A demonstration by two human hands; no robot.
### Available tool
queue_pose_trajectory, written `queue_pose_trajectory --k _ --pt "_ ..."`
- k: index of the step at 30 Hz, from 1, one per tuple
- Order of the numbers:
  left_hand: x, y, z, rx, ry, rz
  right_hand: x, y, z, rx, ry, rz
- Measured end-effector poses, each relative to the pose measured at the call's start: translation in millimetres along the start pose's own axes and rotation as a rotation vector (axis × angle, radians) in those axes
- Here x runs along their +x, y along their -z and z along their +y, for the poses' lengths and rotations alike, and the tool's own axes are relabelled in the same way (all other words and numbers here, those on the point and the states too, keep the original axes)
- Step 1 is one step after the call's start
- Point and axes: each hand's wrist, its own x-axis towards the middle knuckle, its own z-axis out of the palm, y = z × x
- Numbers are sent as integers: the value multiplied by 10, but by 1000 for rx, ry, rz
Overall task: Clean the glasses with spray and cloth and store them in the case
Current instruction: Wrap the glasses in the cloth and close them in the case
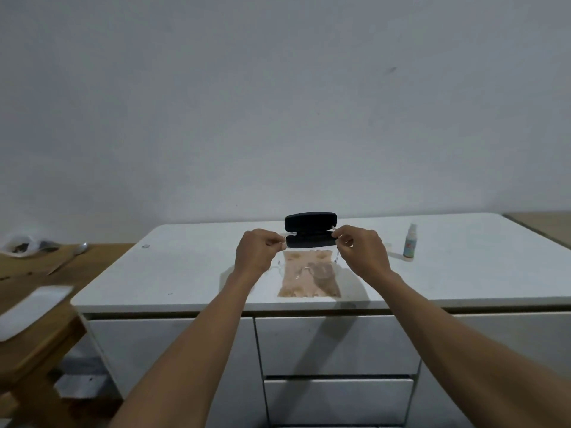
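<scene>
Item 1, counter (191, 267): white top over drawers, against a bare wall. All the work lies on it, centre front.

Item 2, cloth (309, 279): beige, flat near the front edge, just in front of the case. I judge the wiping is either done or not yet begun; I cannot tell which.

Item 3, case (310, 230): black, hinged open, lid standing up behind the tray, just past the cloth.

Item 4, left hand (258, 253): raised over the cloth, fingers pinched on the left end of the glasses.

Item 5, right hand (363, 250): mirrors it, pinched on the right end.

Item 6, spray (410, 242): small bottle, upright, well right of the case, untouched.

Item 7, glasses (309, 237): clear, thin frame, held between both hands in front of the open case; lenses are almost invisible against it. A thin arm seems to hang below my right hand, so I judge the arms unfolded.

Handling note: I keep the pinch on the frame ends, off the lenses. If storing, I fold both arms first, then lower level into the tray.
</scene>
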Motion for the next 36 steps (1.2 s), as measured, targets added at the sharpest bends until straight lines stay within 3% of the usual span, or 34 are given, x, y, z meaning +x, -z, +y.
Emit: queue_pose_trajectory --k 4,11,19,36 --pt "-18 3 -32 -9 12 11 -27 -27 47 24 -8 -12" --pt "22 83 -76 40 14 -156 30 41 89 70 -22 -128" --pt "163 133 -301 29 98 -123 207 -102 404 43 -148 -182" --pt "807 -549 -721 45 226 -381 779 -613 558 -153 -118 -499"
